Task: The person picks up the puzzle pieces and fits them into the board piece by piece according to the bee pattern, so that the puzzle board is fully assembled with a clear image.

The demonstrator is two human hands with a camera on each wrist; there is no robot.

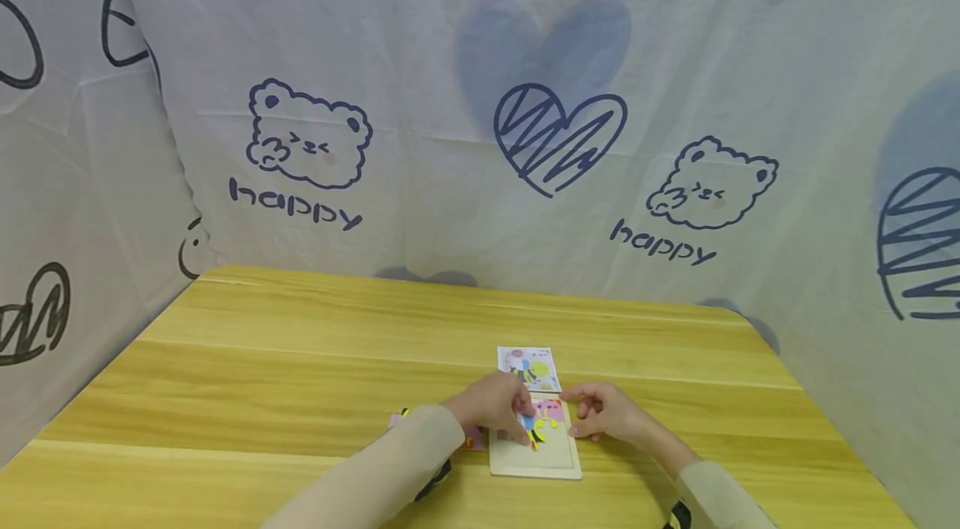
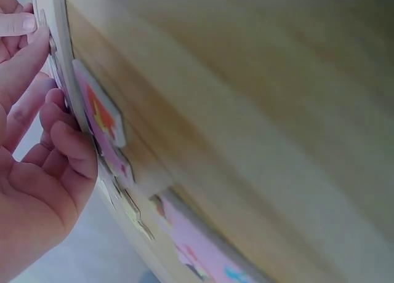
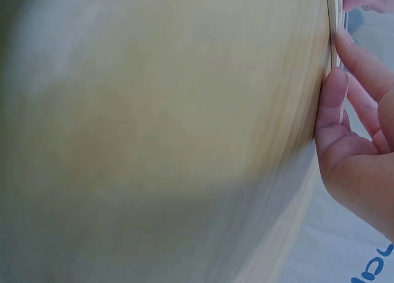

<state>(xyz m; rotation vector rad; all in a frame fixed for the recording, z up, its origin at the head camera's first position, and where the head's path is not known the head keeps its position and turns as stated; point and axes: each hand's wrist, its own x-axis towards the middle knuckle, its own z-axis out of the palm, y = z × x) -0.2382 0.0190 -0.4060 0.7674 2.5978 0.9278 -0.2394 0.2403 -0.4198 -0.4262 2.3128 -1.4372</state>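
A pale wooden puzzle board (image 1: 517,462) lies on the table, partly filled with bee-picture pieces in pink, yellow and black. My left hand (image 1: 495,406) reaches over its left side, thumb and forefinger pinching a puzzle piece (image 1: 537,434) low on the bee picture; the fingers partly hide it. At the board's right edge, my right hand (image 1: 611,414) rests thumb and forefinger against the rim, spread apart. The right wrist view shows these fingertips (image 3: 335,86) right at the board's side. Just beyond the board is a bee picture card (image 1: 545,362).
Loose pink puzzle pieces (image 2: 104,117) lie left of the board, mostly behind the left forearm in the head view. Another pink piece (image 2: 203,240) lies nearer the left wrist camera. A printed white cloth (image 1: 442,179) hangs behind the wooden table (image 1: 300,329).
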